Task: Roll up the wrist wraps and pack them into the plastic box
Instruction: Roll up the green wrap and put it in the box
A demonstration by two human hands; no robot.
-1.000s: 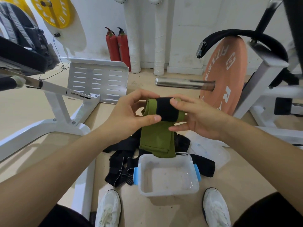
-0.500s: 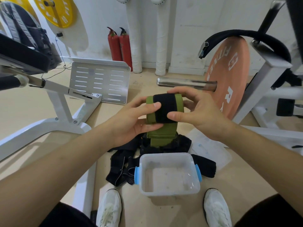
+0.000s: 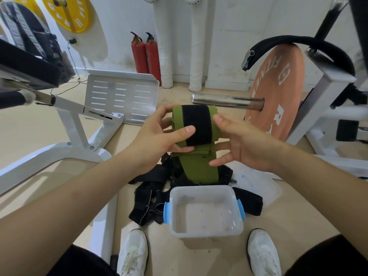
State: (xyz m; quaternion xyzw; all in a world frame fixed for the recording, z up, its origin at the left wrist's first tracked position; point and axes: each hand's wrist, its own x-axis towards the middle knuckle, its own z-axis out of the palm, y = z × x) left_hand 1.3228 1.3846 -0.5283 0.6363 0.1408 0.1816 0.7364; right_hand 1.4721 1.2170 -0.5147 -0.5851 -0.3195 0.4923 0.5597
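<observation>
A green wrist wrap (image 3: 196, 126) with a wide black strip is partly rolled and held in the air above the floor. My left hand (image 3: 159, 136) grips the roll, thumb across its black strip and fingers behind. My right hand (image 3: 239, 142) lies against the roll's right end with its fingers spread and fairly straight. The loose green tail hangs down toward a pile of black wraps (image 3: 151, 196). In front of the pile, between my shoes, stands the clear plastic box (image 3: 205, 230) with blue side handles, nothing inside it.
A clear lid (image 3: 264, 186) lies on the floor right of the box. An orange weight plate (image 3: 278, 86) on a steel bar (image 3: 225, 100) stands at the right. White machine frames flank both sides, with a perforated metal footplate (image 3: 119, 94) behind.
The roll has grown thicker and the hanging tail shorter over the frames. My right hand has loosened from gripping the roll to lying against its end with spread fingers.
</observation>
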